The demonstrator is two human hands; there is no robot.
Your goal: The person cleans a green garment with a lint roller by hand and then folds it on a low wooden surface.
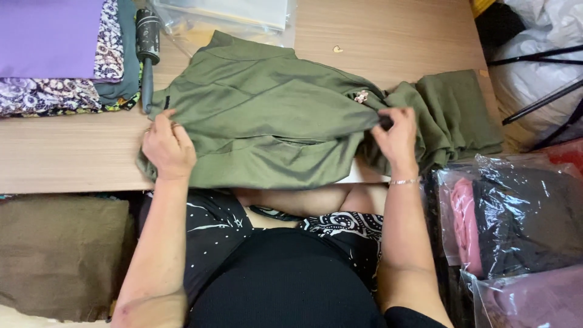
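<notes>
View from above, looking down at a person's two bare hands working on a light wood counter (73, 155).

An olive-green garment (267, 115) lies spread across the middle of the counter, partly folded, w/ its lower edge hanging just over the near counter edge. A small pale decorative piece (362, 96) sits on the fabric near its right side.

Left hand (168, 149) is at the garment's left edge, fingers curled shut on a fold of the green fabric. Right hand (398, 138) is at the garment's right side, fingers (388, 118) pinched on a bunched fold of the same fabric; a thin bracelet (404, 181) circles that wrist.

To the right of the garment, touching it, lies more olive-green cloth (458, 109), folded flat.

Top left of the counter: a stack of folded fabrics (54, 61), purple on top, patterned & dark green below. Just beside the stack lies a lint roller (147, 51) w/ a dark handle, its end near the garment's left corner. Top centre, behind the garment: clear plastic bags (225, 15).

Below the counter, left: brown cloth (61, 255). Right: clothes in clear plastic bags (516, 225), pink & dark. Far right, top: a white bag (540, 54) w/ black stand legs across it.
</notes>
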